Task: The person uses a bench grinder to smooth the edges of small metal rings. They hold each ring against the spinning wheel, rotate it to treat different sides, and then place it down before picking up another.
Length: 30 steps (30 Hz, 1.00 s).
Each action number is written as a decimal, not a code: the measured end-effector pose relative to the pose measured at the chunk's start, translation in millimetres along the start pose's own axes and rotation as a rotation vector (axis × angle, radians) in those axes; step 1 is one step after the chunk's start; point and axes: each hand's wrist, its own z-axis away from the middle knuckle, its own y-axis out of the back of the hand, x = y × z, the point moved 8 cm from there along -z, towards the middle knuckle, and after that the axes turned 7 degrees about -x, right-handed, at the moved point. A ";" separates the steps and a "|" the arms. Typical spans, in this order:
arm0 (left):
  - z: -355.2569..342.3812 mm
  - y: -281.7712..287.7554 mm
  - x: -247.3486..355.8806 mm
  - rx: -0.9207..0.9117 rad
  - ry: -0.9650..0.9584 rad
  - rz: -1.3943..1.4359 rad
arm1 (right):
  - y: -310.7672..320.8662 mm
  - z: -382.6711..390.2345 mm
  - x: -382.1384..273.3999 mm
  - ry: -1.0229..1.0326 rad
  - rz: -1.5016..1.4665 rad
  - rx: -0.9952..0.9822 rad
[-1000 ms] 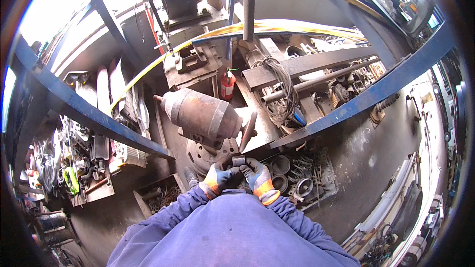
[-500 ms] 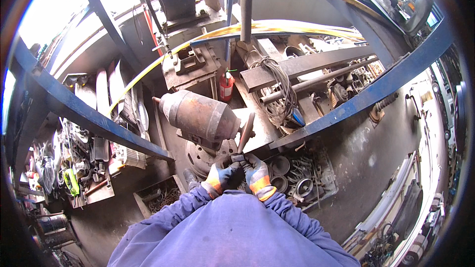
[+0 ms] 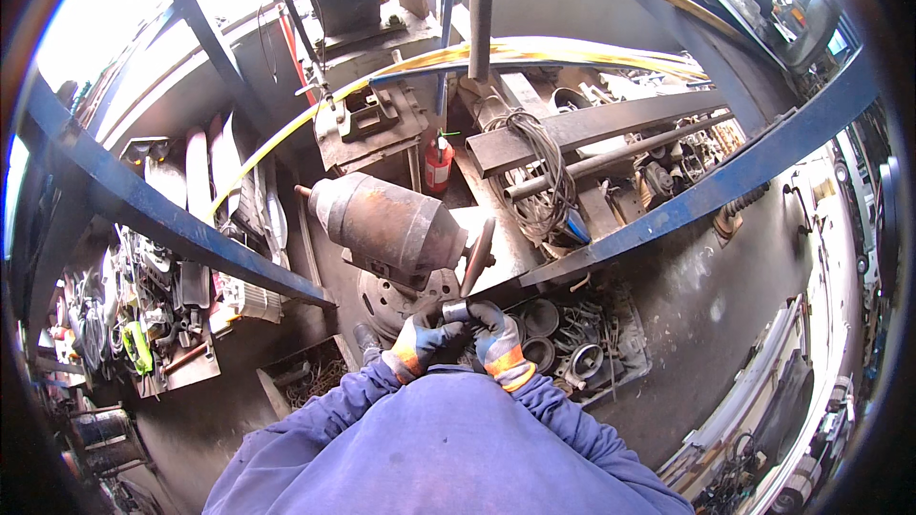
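In the head view my gloved left hand (image 3: 426, 338) and right hand (image 3: 493, 338) are closed together on a small metal cylinder (image 3: 457, 310). It is held just below the upright wheel (image 3: 476, 253) of a rusty bench grinder motor (image 3: 382, 221); whether they touch is hard to tell. Under the motor is a round steel base with holes (image 3: 376, 308). To the right below lie round metal parts and scrap (image 3: 582, 348) on a low tray.
Blue steel beams (image 3: 649, 219) frame the bench on both sides. A red fire extinguisher (image 3: 438, 167) stands behind the motor. Coiled cable (image 3: 530, 181) hangs over metal bars at right, a yellow hose (image 3: 250, 164) crosses above, and piled parts (image 3: 143, 305) lie at left.
My hands and the cylinder moved slightly up toward the wheel half a second ago and have since shifted a little back, with the cylinder's shiny side more visible. The grip remains.
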 end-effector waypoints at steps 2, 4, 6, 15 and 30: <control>2.8 -2.0 5.4 0.019 -0.007 0.016 | -2.8 -2.3 -5.9 0.037 -0.008 -0.022; 4.4 -1.1 8.9 0.028 -0.007 0.002 | -5.8 -7.0 -22.1 0.056 -0.020 -0.054; 5.0 -0.6 9.1 0.045 0.009 0.004 | -8.6 -6.8 -17.0 0.020 0.003 -0.071; -1.6 -8.8 16.4 0.106 0.106 -0.080 | 0.9 -8.1 -11.9 -0.186 0.074 0.048; 17.6 4.6 17.9 0.177 0.056 -0.107 | -18.7 -9.4 -29.8 -0.089 -0.151 -0.044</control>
